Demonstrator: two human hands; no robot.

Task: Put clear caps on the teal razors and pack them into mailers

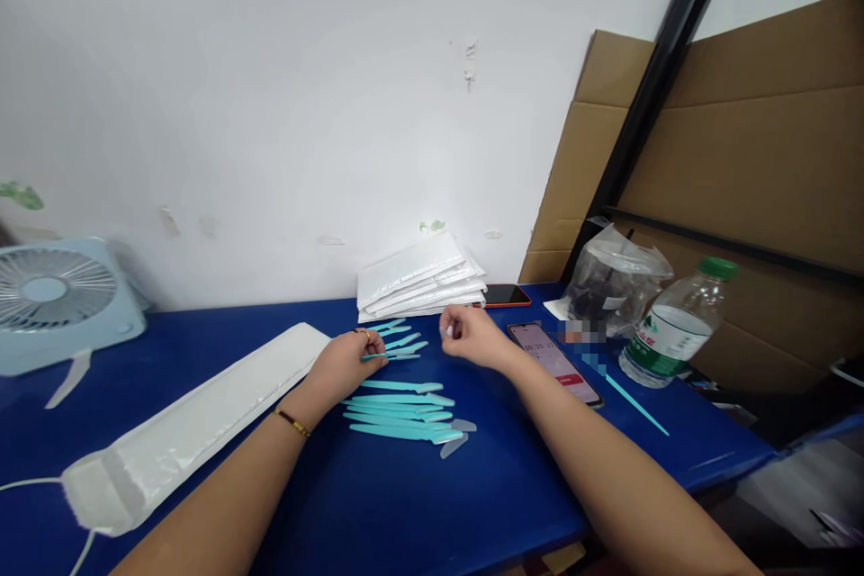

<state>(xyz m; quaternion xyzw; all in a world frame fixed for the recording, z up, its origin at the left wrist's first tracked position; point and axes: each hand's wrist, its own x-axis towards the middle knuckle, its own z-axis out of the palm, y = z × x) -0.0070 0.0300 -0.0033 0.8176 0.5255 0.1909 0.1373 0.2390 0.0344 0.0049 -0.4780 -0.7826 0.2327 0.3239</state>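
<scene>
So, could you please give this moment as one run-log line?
left hand: at turquoise tools | right hand: pinching pale item | clear pieces: beside tools, on blue table

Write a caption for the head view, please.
The left hand among slim turquoise tools on a blue table, the right hand nearby.

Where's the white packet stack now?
Head view, centre: the stack lies at the back of the table, by the wall, left of the orange-edged phone.
</scene>
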